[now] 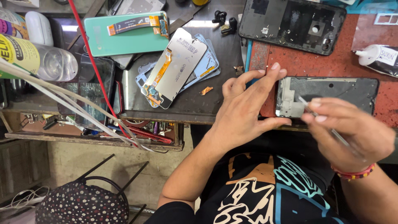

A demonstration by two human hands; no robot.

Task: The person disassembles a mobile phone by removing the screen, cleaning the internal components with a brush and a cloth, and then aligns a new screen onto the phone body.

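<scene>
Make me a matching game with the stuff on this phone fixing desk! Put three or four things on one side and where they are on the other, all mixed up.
Things:
1. tweezers
2. phone frame
3. glue tube
4. green back cover

Places:
A. far left of the desk, with a flat cable lying on it
B. in the right hand
C. right edge of the red mat
D. under the left hand fingertips, on the mat's near edge

Pairs: 1-B, 2-D, 3-C, 4-A

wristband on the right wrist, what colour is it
The wristband on the right hand is red with small yellow flecks, seen in the head view.
</scene>
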